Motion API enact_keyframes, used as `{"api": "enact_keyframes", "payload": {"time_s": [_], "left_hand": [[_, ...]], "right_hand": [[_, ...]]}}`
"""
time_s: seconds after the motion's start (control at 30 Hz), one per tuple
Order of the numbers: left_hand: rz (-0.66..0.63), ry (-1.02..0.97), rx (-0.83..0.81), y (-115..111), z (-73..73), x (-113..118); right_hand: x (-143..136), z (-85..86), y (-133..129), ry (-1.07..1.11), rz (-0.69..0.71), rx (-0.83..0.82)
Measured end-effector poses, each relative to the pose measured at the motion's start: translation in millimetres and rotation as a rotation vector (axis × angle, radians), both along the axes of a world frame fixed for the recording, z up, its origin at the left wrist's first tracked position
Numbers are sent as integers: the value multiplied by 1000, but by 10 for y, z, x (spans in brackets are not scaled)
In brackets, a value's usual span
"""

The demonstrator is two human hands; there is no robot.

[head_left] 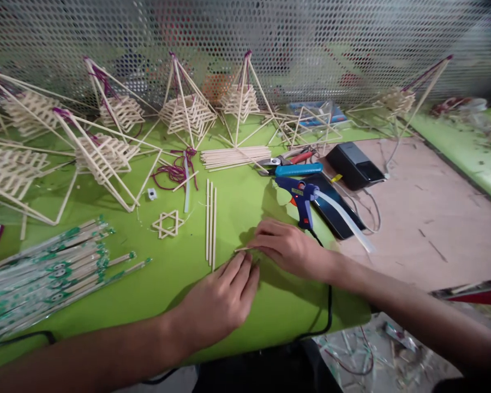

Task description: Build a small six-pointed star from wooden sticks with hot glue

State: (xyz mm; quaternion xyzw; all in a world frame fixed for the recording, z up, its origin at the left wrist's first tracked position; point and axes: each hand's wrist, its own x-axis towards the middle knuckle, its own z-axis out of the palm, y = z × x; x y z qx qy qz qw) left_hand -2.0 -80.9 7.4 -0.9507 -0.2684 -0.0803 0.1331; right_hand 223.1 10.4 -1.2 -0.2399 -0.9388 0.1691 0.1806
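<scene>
My right hand (290, 248) has its fingers closed on a short wooden stick (242, 249), just above the green table. Bent and pressed together, the fingers of my left hand (225, 292) meet the same stick from the near side. Most of the stick is hidden under the fingertips. Left of the hands lie three long wooden sticks (211, 218), side by side. Farther left is a small six-pointed star (167, 224) made of sticks. A blue hot glue gun (298, 194) with a clear glue stick lies beyond my right hand.
Several stick frames with stacked lattices (188, 114) stand along the perforated metal screen (294, 49). Wrapped chopsticks (57, 273) lie at left. Purple string (175, 172), a bundle of sticks (235, 157), pliers (286, 159), a phone (337, 210) and a black box (354, 164) lie farther back.
</scene>
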Motion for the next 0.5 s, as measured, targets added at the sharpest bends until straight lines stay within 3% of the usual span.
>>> {"api": "enact_keyframes", "payload": {"time_s": [0.27, 0.5], "left_hand": [[53, -24, 28, -94, -8, 118], [64, 1, -10, -19, 3, 145]], "right_hand": [[13, -53, -65, 107, -34, -89], [28, -43, -52, 114, -52, -87]]}}
